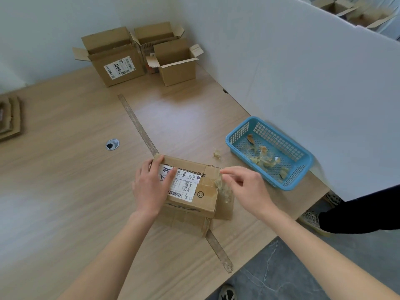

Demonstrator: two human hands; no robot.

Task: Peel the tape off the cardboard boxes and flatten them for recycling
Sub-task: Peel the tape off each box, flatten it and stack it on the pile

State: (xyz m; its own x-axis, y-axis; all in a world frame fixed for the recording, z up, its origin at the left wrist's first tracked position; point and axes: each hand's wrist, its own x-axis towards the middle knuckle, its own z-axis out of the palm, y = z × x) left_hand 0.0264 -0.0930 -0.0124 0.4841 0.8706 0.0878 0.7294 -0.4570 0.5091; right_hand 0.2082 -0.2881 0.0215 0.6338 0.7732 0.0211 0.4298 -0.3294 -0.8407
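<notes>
A small cardboard box (194,198) with a white shipping label lies on the wooden table (65,169) in front of me. My left hand (151,187) presses flat on the box's left top, fingers spread over the label. My right hand (244,187) pinches a crumpled strip of clear tape (224,189) at the box's right end, where the tape hangs partly off the cardboard. A loose flap sticks out below the box on the right.
A blue plastic basket (303,161) holding several tape scraps stands to the right, with one scrap (217,154) beside it. Three open boxes (116,61) stand at the far end. Flattened cardboard (9,118) lies at the far left. A white partition (303,72) runs along the right.
</notes>
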